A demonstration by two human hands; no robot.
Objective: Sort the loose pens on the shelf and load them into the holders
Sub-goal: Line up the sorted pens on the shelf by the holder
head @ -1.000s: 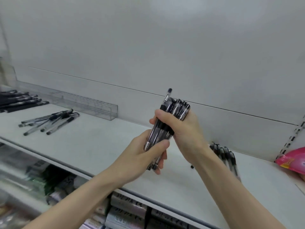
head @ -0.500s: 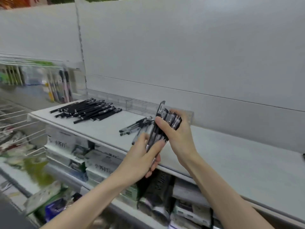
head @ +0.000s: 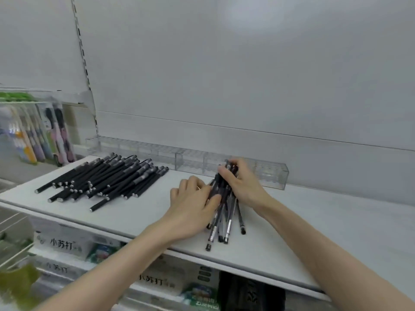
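Lowered from mid-air onto the shelf [head: 336,223], right hand [head: 246,187] fingers curled round the far end of the gel pen bundle [head: 221,218], left hand [head: 192,206] pinching its middle. Long axis front to back, aimed at the clear pen holder [head: 190,161] just behind the right hand.

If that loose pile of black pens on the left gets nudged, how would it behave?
The black pens look round-barrelled, so they would probably roll and scatter. Several ends lie near the shelf edge, so some might fall off.

Shelf [head: 134,218] layout:
Pen pile [head: 107,180] left; pen bundle [head: 226,218] right of it; holders [head: 190,162] behind both (against the back wall [head: 247,86]).
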